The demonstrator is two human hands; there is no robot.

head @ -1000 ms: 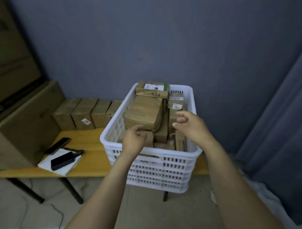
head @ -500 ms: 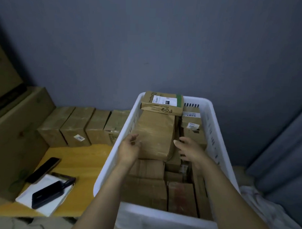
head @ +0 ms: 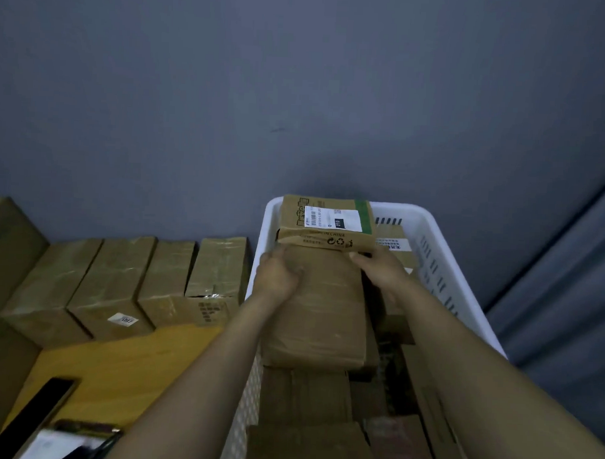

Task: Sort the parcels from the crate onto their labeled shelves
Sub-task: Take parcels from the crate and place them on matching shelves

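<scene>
Parcels (head: 308,404) fill the white crate (head: 441,230) under our arms, brown cardboard stacked in layers. Our left hand (head: 275,278) grips the far left corner of the large taped parcel (head: 322,319) on top of the pile, fingers curled onto its upper face. Our right hand (head: 383,271) lies at the far right corner of the same parcel. Its fingertips reach in under the near edge of the labelled parcel (head: 329,221), and we cannot tell whether they clamp anything.

That labelled parcel rests just beyond both hands, its near edge overlapping the large parcel's far end and its far edge at the crate's far rim. Our left hand sits close against the crate's left wall, with little room on that side. Right of our right hand, a smaller parcel with a white sticker (head: 395,246) sits lower, and the slotted right wall stands bare above it. Above both hands there is only open air in front of the grey wall (head: 299,92).

Left of our left hand, outside the crate, four cartons (head: 121,281) stand side by side against the wall on the yellow table (head: 125,364), the nearest just beside the crate. Nearer to us than that hand, a dark flat device (head: 37,412) and a white sheet (head: 52,443) lie on the table. A grey curtain (head: 566,290) hangs right of the crate.
</scene>
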